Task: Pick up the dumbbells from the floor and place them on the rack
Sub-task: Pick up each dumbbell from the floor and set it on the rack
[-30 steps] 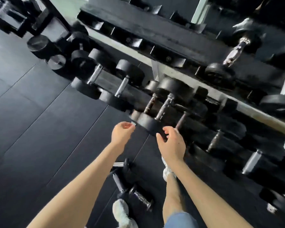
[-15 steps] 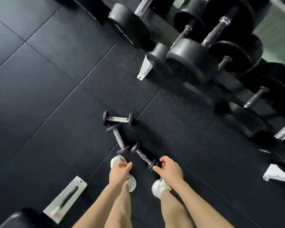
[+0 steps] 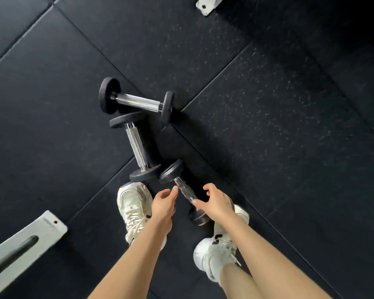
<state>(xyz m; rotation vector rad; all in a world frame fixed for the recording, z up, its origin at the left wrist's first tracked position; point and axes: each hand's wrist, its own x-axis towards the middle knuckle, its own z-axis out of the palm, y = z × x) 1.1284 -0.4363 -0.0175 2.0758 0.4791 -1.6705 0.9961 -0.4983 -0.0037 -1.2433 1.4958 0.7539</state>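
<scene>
three small dumbbells with black round rubber heads and knurled chrome handles lie on the speckled black rubber floor tiles (image 3: 268,104). the far dumbbell (image 3: 138,101) lies crosswise, the middle dumbbell (image 3: 136,147) runs near to far, and the near dumbbell (image 3: 185,190) sits diagonal between two cream mesh sneakers (image 3: 133,206). the left hand (image 3: 163,203) and right hand (image 3: 217,201) flank its handle — fingers loosely curled and unclenched, gripping nothing. a white metal bench foot (image 3: 26,240) lies near left.

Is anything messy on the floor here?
Yes. Three dumbbells lie jumbled on the black floor mats by the person's shoes, pointing different ways. Both hands are open and empty.
</scene>
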